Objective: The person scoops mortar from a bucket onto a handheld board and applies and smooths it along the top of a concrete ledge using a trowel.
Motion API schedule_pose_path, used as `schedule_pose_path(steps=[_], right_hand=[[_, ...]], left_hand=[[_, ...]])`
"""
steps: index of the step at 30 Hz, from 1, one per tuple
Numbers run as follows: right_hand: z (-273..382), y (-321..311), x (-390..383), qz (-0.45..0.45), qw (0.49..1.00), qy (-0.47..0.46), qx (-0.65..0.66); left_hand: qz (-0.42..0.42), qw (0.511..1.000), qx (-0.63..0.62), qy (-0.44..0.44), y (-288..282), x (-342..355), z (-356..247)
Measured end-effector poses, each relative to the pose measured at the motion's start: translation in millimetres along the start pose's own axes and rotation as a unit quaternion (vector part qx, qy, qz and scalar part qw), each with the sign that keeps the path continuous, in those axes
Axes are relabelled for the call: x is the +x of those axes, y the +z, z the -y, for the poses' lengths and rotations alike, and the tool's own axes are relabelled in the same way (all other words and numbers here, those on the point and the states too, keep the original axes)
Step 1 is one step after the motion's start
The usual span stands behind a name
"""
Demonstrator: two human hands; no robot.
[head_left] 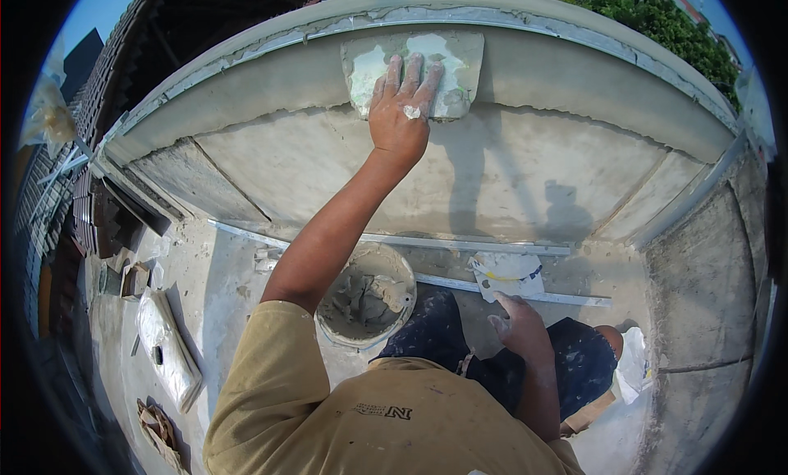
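Observation:
My left hand is raised to the low wall, its arm stretched out ahead. Its fingers lie over the face of a flat, pale plastering plate smeared with white, holding it against the wet plaster band below the wall's top edge. The thumb is hidden. Low over my lap, my right hand has its index finger extended and nothing visible in it; some of its fingers are hidden. A round bucket of grey plaster mix stands left of my knees.
Long metal straightedges lie along the wall's foot, with a stained white sheet across one. A metal strip edges the wall top. Plastic-wrapped material and torn brown paper lie at left. A grey side wall bounds the right.

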State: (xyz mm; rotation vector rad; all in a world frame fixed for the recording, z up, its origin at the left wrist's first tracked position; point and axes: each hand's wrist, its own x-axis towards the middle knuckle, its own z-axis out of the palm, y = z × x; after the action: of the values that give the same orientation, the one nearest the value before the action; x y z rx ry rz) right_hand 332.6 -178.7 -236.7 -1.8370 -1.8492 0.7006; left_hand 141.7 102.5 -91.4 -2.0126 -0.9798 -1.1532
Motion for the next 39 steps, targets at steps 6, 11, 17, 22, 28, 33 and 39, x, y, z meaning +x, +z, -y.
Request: schedule_pose_path(steps=[6, 11, 17, 22, 28, 33, 39], right_hand=[[-5.0, -1.3, -4.1, 0.028, 0.999, 0.043, 0.015], [-1.4, -1.7, 16.5, -0.048, 0.995, -0.031, 0.081], [-17.4, 10.2, 27.4, -0.035, 0.995, -0.018, 0.096], [-32.3, 11.9, 37.2, -0.021, 0.999, 0.004, 0.049], [-46.6, 12.8, 48.3, 0.013, 0.998, 0.053, 0.023], [-46.8, 20.3, 61.8, 0.036, 0.998, 0.043, -0.029], [-42.3, 35.8, 70.8, 0.081, 0.993, 0.084, -0.016]], left_hand=[[0.061, 0.996, -0.055, -0.033, 15.6, -60.8, -23.8], [0.183, 0.951, -0.215, -0.127, -47.0, -93.9, -45.4], [0.038, 0.820, -0.369, -0.435, -100.3, -127.9, 22.8], [-0.050, 0.973, 0.031, -0.224, -123.1, -162.5, 219.8], [0.029, 0.969, 0.198, -0.146, -154.6, -146.0, 362.1], [0.029, 0.975, 0.197, -0.100, -153.1, -125.5, 410.5], [0.057, 0.980, 0.178, -0.072, -146.4, -123.9, 431.1]])
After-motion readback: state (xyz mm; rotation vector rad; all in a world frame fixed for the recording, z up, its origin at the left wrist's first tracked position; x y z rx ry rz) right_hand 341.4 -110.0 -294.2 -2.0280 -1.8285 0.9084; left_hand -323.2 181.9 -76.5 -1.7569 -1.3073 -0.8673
